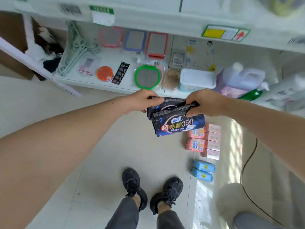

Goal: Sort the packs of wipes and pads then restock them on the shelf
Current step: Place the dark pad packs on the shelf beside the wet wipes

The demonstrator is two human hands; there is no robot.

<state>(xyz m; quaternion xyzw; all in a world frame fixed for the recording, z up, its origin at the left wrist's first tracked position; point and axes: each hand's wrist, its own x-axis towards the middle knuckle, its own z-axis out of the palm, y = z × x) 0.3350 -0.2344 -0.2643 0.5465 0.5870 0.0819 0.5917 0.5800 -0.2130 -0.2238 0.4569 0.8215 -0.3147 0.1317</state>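
Two dark blue packs of pads hang in front of me at mid frame, just below the white shelf [105, 83]. My left hand [142, 100] pinches the top edge of the rear dark pack [171, 103]. Fingers of my right hand [204, 103] grip the top seam of the front dark pack [178, 126], which is printed with "350". On the floor to the right lie pink packs of pads [196, 144], pink boxes [212, 141] and two light blue packs of wipes [203, 171].
The shelf carries mirrors [146, 76], hangers [74, 52], a lidded white tub [196, 79], a purple jug [239, 78] and a green bottle [250, 95]. A cardboard box [16, 47] stands at far left. A black cable [245, 171] trails across the floor on the right.
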